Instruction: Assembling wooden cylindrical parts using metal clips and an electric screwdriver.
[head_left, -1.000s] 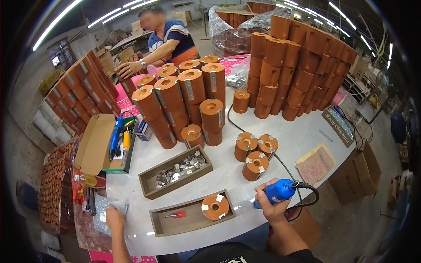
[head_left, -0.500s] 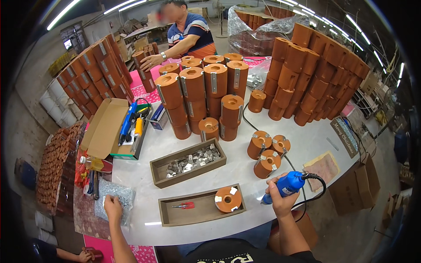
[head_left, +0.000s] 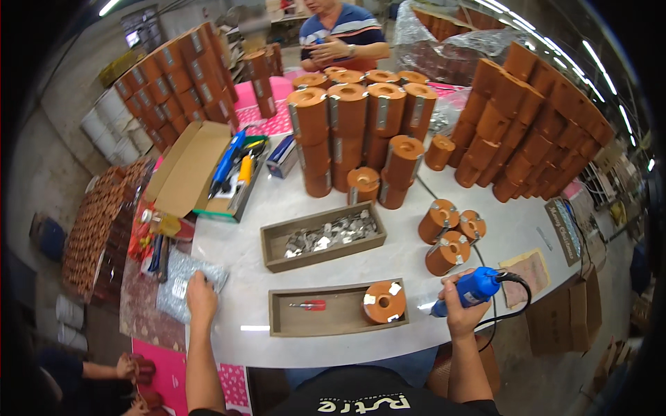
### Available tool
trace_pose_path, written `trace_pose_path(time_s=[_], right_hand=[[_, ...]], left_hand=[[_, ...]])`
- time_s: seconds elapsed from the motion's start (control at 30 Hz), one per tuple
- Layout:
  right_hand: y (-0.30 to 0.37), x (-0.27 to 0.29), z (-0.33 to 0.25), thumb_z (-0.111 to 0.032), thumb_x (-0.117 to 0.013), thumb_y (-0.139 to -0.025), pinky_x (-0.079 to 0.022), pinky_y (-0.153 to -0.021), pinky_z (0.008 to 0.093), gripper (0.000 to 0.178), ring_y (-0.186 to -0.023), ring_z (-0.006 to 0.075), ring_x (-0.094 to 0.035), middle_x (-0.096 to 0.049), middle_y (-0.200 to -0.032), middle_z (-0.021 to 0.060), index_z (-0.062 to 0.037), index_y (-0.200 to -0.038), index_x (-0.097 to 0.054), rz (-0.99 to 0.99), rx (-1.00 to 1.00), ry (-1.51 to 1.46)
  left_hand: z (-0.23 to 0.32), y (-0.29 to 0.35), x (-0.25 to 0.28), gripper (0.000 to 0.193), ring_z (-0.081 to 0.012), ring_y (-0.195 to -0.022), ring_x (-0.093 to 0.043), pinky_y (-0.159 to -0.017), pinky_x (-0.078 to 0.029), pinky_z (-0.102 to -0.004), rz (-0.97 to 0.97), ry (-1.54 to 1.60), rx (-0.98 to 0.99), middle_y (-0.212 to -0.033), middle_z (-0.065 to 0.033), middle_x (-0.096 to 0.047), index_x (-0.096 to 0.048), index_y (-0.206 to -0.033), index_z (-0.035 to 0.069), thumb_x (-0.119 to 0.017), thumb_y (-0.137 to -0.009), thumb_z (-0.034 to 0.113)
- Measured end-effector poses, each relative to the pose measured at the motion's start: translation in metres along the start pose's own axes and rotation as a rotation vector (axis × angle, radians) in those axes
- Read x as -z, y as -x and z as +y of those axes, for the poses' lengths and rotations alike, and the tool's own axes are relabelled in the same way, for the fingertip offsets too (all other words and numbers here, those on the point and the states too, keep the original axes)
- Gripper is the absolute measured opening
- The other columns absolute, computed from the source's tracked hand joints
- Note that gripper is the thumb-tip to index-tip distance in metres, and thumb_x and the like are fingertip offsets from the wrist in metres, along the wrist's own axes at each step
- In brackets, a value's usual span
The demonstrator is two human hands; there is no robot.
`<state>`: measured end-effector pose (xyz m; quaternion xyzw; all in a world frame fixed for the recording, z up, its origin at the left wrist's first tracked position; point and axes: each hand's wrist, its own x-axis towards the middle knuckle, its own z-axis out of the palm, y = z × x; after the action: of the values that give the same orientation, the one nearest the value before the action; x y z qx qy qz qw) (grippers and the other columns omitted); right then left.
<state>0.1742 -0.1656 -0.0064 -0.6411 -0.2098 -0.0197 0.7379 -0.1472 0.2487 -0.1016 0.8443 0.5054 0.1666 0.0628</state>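
Observation:
My right hand (head_left: 460,309) grips a blue electric screwdriver (head_left: 476,286), its tip pointing left and down and a black cord looping from its rear. My left hand (head_left: 202,297) is at the right side of a clear plastic bag of small metal pieces (head_left: 176,295); its fingers are pinched together, and whatever they hold is hidden. Between my hands lies a shallow wooden tray (head_left: 316,331). At its right end stands a brown cylindrical block (head_left: 394,304) with a centre hole and small metal tabs on top. A red-handled screwdriver (head_left: 313,305) lies in the same tray.
Behind it, another wooden tray (head_left: 267,248) holds small metal plates. Three brown blocks (head_left: 447,254) stand to the right, with tall stacks (head_left: 347,139) beyond. An open cardboard box (head_left: 182,170) of tools sits left. A co-worker (head_left: 340,41) stands across the table.
The whole view has shifted. My left hand has moved slightly right over the bag. The co-worker's hand has left the brown stack, and both hands are now together in front of the body.

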Motion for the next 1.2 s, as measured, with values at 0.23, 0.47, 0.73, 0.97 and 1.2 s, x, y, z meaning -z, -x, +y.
trace_pose_path(time_s=[0.23, 0.47, 0.73, 0.97, 1.2], right_hand=[[-0.001, 0.006, 0.006, 0.001, -0.067, -0.084, -0.052, -0.061, 0.0258, 0.034, -0.062, 0.0139, -0.062, -0.064, -0.085, 0.0118, -0.0008, -0.111, -0.047, -0.007, 0.029, 0.011], [-0.004, 0.007, 0.007, 0.000, -0.067, -0.085, -0.052, -0.062, 0.0258, 0.033, -0.062, 0.0138, -0.062, -0.064, -0.085, 0.0124, -0.0002, -0.111, -0.046, -0.021, 0.042, 0.015], [-0.001, 0.008, 0.006, 0.000, -0.064, -0.086, -0.051, -0.061, 0.0259, 0.026, -0.061, 0.0138, -0.061, -0.063, -0.083, 0.0127, -0.0007, -0.107, -0.048, -0.021, 0.086, 0.049], [-0.003, 0.005, 0.005, -0.001, -0.063, -0.087, -0.052, -0.058, 0.0277, 0.023, -0.059, 0.0146, -0.059, -0.063, -0.083, 0.0130, -0.0014, -0.105, -0.049, -0.028, 0.090, 0.049], [0.000, 0.004, 0.003, -0.002, -0.064, -0.087, -0.052, -0.058, 0.0279, 0.022, -0.059, 0.0144, -0.060, -0.063, -0.083, 0.0131, -0.0007, -0.104, -0.049, -0.019, 0.093, 0.041]], left_hand=[[-0.019, 0.000, 0.014, 0.017, -0.0386, -0.082, -0.065, -0.075, -0.049, -0.0443, 0.197, 0.224, 0.120, -0.084, -0.0224, -0.068, -0.067, -0.092, -0.004, -0.062, -0.088, 0.011], [-0.038, 0.007, 0.026, 0.023, -0.0108, -0.065, -0.055, -0.053, -0.042, -0.0288, 0.082, 0.597, 0.456, -0.067, -0.0048, -0.060, -0.069, -0.096, -0.007, -0.060, -0.093, 0.015], [-0.052, 0.015, 0.045, 0.015, -0.0075, -0.053, -0.040, -0.038, -0.029, -0.0184, -0.160, 1.986, 0.817, -0.077, -0.0038, -0.048, -0.054, -0.098, 0.003, -0.051, -0.101, 0.018], [-0.002, 0.008, 0.042, 0.029, -0.0089, -0.042, -0.035, -0.030, -0.025, -0.0200, -0.127, 2.272, 0.730, -0.066, -0.0022, -0.046, -0.049, -0.073, 0.009, -0.054, -0.098, 0.022], [-0.031, 0.006, 0.028, 0.021, -0.0070, -0.043, -0.036, -0.031, -0.025, -0.0209, -0.017, 2.117, 0.793, -0.066, 0.0004, -0.047, -0.047, -0.078, 0.012, -0.061, -0.095, 0.015]])
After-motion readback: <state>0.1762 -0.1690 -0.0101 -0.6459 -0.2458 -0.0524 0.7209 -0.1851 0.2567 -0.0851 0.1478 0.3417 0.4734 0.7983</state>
